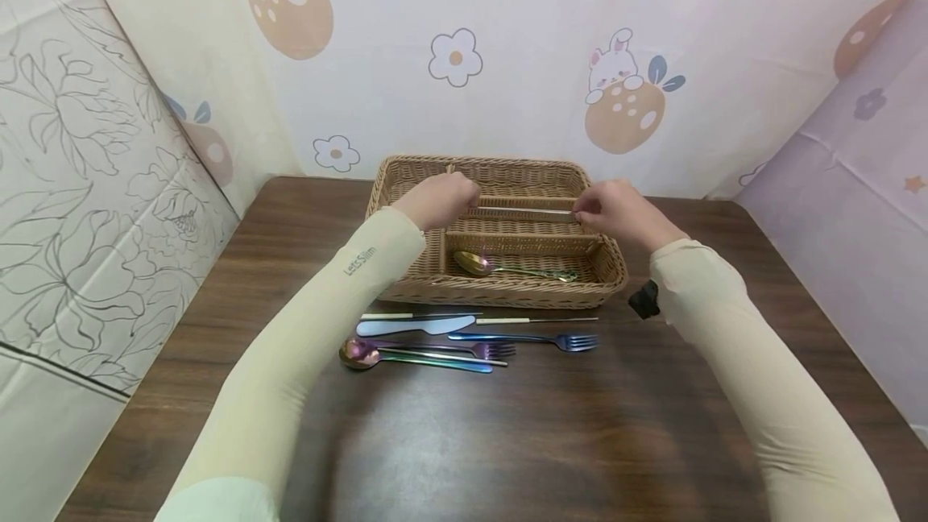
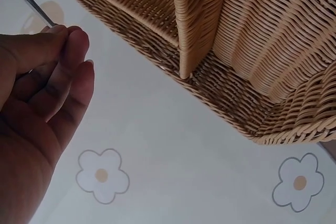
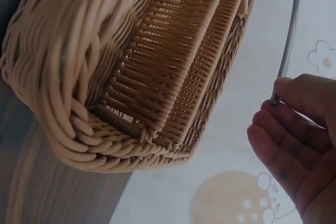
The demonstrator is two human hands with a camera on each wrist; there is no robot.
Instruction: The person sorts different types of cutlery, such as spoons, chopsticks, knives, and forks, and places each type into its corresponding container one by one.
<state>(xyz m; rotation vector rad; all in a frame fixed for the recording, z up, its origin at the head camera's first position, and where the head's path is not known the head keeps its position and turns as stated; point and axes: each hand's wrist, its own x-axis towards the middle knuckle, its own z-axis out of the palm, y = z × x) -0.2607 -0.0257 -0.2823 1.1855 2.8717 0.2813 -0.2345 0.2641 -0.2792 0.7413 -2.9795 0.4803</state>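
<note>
Between my two hands, over the wicker basket, stretches a thin silver metal piece like a cutlery handle; I cannot tell its kind, as its ends are hidden in the fingers. My left hand pinches its left end with thumb and fingertips. At the other end, my right hand pinches it, seen close in the right wrist view. Dividers split the basket into compartments. In the front one lies a gold-coloured spoon, bowl to the left, with an ornate handle end.
On the dark wooden table, before the basket, lie a knife, a blue fork, a purple fork, a rainbow spoon and several thin pieces. A small black object is near the right wrist. A patterned curtain hangs behind.
</note>
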